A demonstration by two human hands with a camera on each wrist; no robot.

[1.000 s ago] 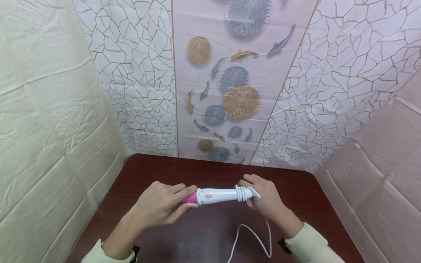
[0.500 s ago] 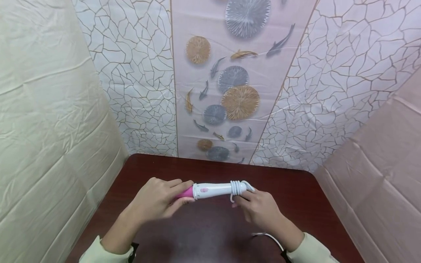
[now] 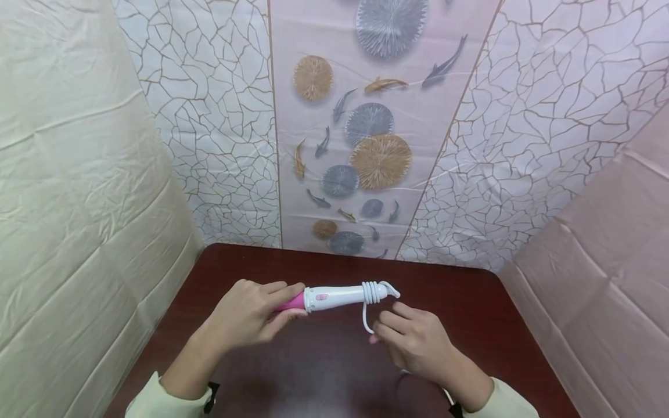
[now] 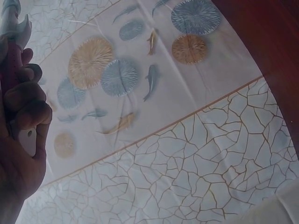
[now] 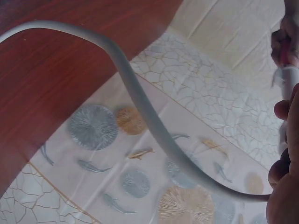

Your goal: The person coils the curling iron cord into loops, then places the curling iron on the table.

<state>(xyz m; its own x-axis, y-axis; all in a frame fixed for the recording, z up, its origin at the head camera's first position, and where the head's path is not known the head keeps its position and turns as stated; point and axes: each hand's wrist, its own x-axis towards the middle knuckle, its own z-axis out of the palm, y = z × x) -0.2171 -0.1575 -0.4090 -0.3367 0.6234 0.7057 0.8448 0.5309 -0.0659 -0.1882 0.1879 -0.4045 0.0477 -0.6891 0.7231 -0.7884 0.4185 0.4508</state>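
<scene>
A white and pink hair styling iron (image 3: 334, 297) is held up over the table in the head view, its small pink switch facing up. My left hand (image 3: 245, 313) grips the pink end, which the fingers partly cover. Several turns of white cord (image 3: 371, 292) are wound round the narrow far end of the white handle. From these coils the cord hangs to my right hand (image 3: 418, 339), whose fingertips pinch it just below and right of the handle. In the right wrist view, the loose cord (image 5: 140, 100) curves away from the right hand (image 5: 285, 186).
The dark red-brown table (image 3: 313, 371) lies beneath both hands. Behind it hangs a patterned cloth (image 3: 340, 128) with fish and round motifs, and pale fabric walls (image 3: 94, 232) stand on both sides. More cord shows beside the right wrist.
My right hand has left the handle's end and moved down, drawing cord out from the coils. The iron has shifted slightly left and up with my left hand.
</scene>
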